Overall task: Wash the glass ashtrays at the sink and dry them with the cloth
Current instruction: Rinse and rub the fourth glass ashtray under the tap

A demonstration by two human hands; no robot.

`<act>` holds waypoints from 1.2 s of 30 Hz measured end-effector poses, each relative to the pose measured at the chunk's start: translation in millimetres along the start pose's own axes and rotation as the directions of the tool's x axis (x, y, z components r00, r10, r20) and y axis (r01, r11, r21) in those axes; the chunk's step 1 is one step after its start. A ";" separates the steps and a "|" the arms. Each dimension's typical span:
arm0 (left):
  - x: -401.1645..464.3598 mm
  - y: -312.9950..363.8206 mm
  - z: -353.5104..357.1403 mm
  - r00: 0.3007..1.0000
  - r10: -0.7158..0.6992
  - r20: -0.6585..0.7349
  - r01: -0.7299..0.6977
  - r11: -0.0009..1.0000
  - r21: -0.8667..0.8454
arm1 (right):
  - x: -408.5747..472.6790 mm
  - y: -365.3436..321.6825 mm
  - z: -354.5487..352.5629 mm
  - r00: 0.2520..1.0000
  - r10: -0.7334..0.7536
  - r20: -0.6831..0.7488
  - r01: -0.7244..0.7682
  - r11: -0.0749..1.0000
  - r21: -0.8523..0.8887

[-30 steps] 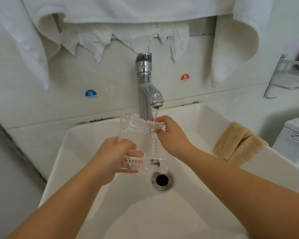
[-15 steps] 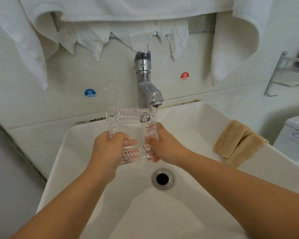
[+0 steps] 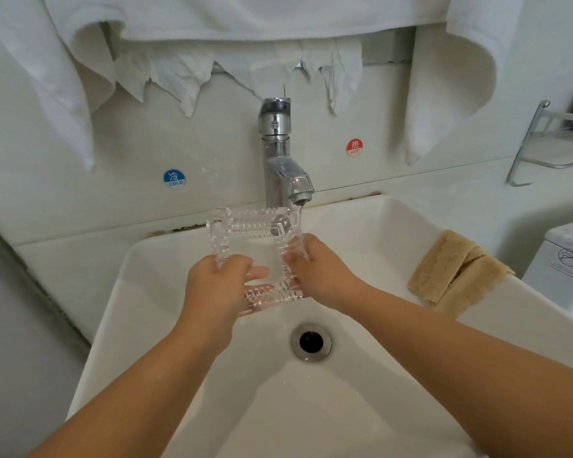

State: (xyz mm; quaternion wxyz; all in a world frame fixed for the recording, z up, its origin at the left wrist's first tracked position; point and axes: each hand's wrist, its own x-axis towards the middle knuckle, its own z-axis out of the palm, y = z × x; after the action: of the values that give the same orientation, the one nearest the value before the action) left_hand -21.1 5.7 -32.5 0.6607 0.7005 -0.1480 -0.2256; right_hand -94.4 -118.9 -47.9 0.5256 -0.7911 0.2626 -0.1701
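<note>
A square clear glass ashtray (image 3: 252, 226) with ribbed edges is held over the white sink (image 3: 166, 292), just left of the faucet spout. My left hand (image 3: 217, 285) grips its left side, thumb lying across the inside. My right hand (image 3: 321, 276) grips its right side, directly under the thin stream of water from the chrome faucet (image 3: 283, 170). The ashtray faces me, tilted slightly. A folded tan cloth (image 3: 457, 269) lies on the sink's right rim.
The drain (image 3: 311, 341) sits open below the hands. White towels (image 3: 212, 34) hang above the faucet. A metal rack (image 3: 549, 143) is mounted on the wall at right, and a white appliance (image 3: 566, 259) stands beside the sink.
The ashtray was turned from edge-on to facing me and moved left of the spout. My right hand shifted from its top corner to its right side.
</note>
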 end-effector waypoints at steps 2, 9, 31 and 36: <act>0.5 3.8 -3.7 0.999 -0.008 -0.037 0.006 0.998 -0.064 | -3.0 -0.9 1.8 0.992 0.019 0.127 -0.039 0.987 0.155; 3.3 7.2 -4.8 0.987 -0.083 0.137 0.096 0.991 -0.091 | 7.6 6.2 -5.3 0.986 0.166 0.019 -0.160 0.901 0.403; 2.2 4.3 -4.0 0.998 0.056 -0.029 -0.054 0.997 0.050 | 1.2 10.0 15.4 0.968 0.242 -0.060 -0.224 0.951 0.211; 8.1 3.2 -9.1 0.994 0.050 -0.096 -0.054 0.998 -0.037 | -1.8 11.0 24.7 0.975 0.181 0.127 -0.203 0.959 0.200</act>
State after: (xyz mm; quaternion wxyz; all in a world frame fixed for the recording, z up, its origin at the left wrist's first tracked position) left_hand -9.3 9.2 -30.1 0.6864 0.6931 -0.1300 -0.1775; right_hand -85.0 -102.9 -67.7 0.6341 -0.7094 0.2900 -0.1023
